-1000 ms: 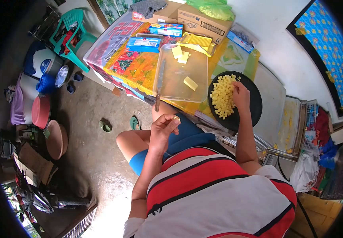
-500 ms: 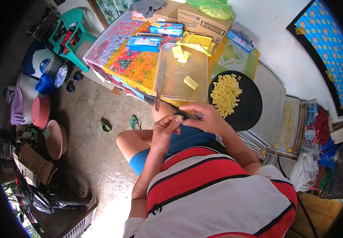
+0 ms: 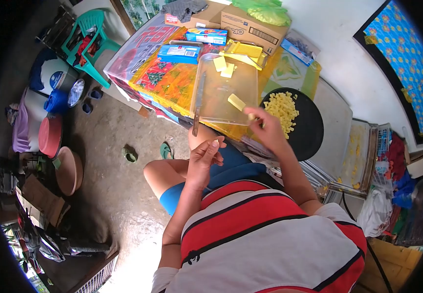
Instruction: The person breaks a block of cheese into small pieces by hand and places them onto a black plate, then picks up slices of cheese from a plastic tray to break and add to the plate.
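My left hand [image 3: 204, 158] is above my lap with thumb and fingers pinched together on a tiny pale piece [image 3: 216, 141], mostly hidden. My right hand [image 3: 266, 128] is at the near right corner of a clear plastic tray [image 3: 216, 107], fingers curled around a small yellow piece [image 3: 251, 117]. Just beyond those fingers a yellow slab [image 3: 236, 102] lies in the tray, with more yellow slabs [image 3: 227, 70] toward its far end. A knife [image 3: 198, 105] rests along the tray's left side, its handle over the near edge. Many yellow cubes [image 3: 282, 112] fill part of a round black pan [image 3: 311, 129].
Blue boxes [image 3: 178, 54], a yellow slotted plastic item [image 3: 243, 51] and a cardboard carton [image 3: 250, 28] stand behind the tray on the cloth-covered table [image 3: 172, 85]. Metal trays [image 3: 358, 151] are at the right. Green slippers [image 3: 166, 150] lie on the floor.
My right hand has moved from beside my left hand, forward and up to the tray's near right corner, and its fingers have curled in. My left hand stays pinched over my lap.
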### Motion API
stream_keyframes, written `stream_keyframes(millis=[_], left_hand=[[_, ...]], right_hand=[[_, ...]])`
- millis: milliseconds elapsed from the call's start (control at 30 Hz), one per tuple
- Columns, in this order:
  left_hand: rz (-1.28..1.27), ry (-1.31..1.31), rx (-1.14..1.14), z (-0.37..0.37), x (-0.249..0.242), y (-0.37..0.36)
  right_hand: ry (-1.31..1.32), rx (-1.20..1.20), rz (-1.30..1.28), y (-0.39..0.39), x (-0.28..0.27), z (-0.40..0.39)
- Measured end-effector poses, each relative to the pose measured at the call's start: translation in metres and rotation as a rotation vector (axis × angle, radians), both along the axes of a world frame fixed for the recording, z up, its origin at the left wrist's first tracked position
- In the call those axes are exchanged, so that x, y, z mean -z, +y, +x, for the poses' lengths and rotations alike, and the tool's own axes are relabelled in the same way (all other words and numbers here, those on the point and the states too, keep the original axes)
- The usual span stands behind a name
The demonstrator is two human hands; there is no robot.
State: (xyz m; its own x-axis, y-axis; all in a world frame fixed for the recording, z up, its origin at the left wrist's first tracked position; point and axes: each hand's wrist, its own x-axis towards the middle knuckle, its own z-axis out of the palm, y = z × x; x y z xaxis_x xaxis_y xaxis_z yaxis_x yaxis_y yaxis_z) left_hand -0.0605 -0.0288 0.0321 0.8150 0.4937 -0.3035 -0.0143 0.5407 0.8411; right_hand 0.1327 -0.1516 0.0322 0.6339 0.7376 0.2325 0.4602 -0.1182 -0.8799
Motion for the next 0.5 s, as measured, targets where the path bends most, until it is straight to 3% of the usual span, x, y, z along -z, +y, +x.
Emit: stream_keyframes(millis=[67,233,500], left_hand=[[0.008,-0.007,0.006,0.0,0.0,0.001],[-0.003,-0.008,0.011,0.0,0.003,0.002],[-0.002,0.019,0.037,0.004,0.005,0.003]], right_hand=[[-0.287,0.193,-0.118,-0.015,0.017,0.032],[-0.334,0.469,-0.353,-0.052,0.031,0.074],[-0.341,0.453,-0.443,-0.065,0.049,0.096]])
